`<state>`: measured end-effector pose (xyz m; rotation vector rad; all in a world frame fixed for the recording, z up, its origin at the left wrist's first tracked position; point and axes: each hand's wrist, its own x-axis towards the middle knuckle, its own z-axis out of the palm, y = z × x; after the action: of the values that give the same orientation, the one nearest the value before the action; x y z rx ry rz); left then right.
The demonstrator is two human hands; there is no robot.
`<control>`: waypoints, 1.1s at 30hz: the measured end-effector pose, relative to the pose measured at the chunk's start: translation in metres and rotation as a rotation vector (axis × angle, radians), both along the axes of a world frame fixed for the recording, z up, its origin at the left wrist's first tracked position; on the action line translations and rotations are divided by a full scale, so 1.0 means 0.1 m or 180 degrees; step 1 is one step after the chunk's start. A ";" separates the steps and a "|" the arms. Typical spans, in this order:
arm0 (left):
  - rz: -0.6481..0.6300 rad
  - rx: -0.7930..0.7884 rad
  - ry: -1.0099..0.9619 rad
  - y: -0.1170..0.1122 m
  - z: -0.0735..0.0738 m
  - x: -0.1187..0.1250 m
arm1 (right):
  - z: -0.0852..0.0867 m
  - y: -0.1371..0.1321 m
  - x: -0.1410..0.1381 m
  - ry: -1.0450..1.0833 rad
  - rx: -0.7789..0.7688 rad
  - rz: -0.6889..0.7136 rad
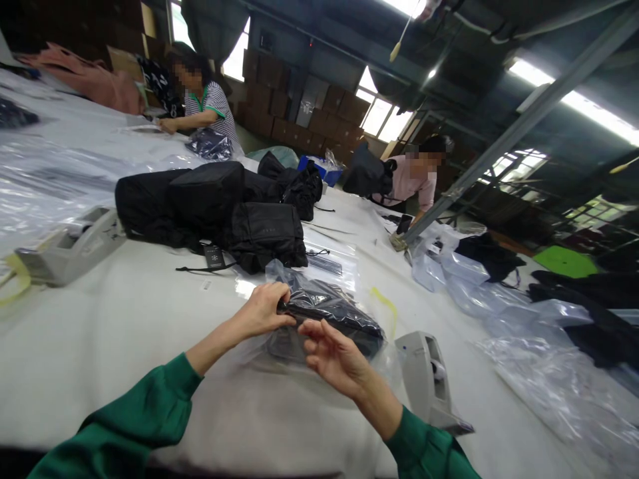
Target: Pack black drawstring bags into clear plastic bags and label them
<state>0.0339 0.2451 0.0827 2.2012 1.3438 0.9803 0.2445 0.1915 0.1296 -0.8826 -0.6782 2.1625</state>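
A folded black bag in clear plastic (332, 309) lies on the table in front of me. My left hand (264, 308) grips its upper left corner, thumb below and fingers on top. Just under the near edge of this bundle, my right hand (334, 356) is turned palm up, its fingers loosely bent and no object visible in them. Whether its fingertips touch the plastic is unclear. Right beside the bundle stands a grey tape dispenser (424, 372). Beyond my left hand are several black bags (267, 229), one with a black hang tag (213, 257).
A second tape dispenser (80, 243) stands at the left, near clear plastic sheets (44, 176). Crumpled plastic bags (554, 372) cover the right side. Across the table are two people, one in a striped shirt (223, 113), one in a pink top (407, 178). A slanted metal post (499, 146) rises at the right.
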 end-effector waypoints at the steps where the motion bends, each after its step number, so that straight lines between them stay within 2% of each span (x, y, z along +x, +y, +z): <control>1: 0.0001 -0.0004 0.0010 0.00 0.01 0.00 | -0.01 -0.01 0.00 0.0047 -0.0012 -0.0126; 3: 0.0001 -0.0020 0.0034 0.00 0.02 0.00 | -0.03 -0.03 0.01 0.0196 -0.0068 -0.0254; 9: 0.0006 -0.0041 0.0143 -0.05 0.05 0.00 | -0.02 -0.11 0.03 0.0611 -0.0336 -0.0245; 13: -0.0014 -0.0066 0.0215 -0.06 0.07 -0.03 | 0.06 -0.18 0.03 0.0658 -0.0170 -0.0175; 16: -0.0068 0.0056 0.0231 -0.11 0.18 -0.10 | 0.11 -0.26 0.07 0.0790 -0.0016 -0.0029; 20: 0.0294 0.0627 -0.0175 -0.42 0.46 -0.12 | 0.15 -0.40 0.13 0.1001 0.0073 0.0091; 23: 0.0164 0.0507 -0.0812 -0.82 0.60 0.06 | 0.15 -0.50 0.15 0.1161 0.0149 0.0178; 26: -0.0064 0.0121 -0.1332 -1.13 0.57 0.36 | 0.13 -0.59 0.13 0.1250 0.0230 0.0330; 30: 0.0296 -0.0214 -0.1808 -1.30 0.40 0.67 | 0.04 -0.72 0.13 0.1004 0.0321 0.0321; 33: 0.0373 -0.0429 -0.1895 -1.38 0.31 0.77 | -0.05 -0.81 0.15 0.0603 0.0593 0.0038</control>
<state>0.1106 0.1073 0.1139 1.5610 1.2101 1.3987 0.2596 0.1108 0.1248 -0.5695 -0.7753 2.1201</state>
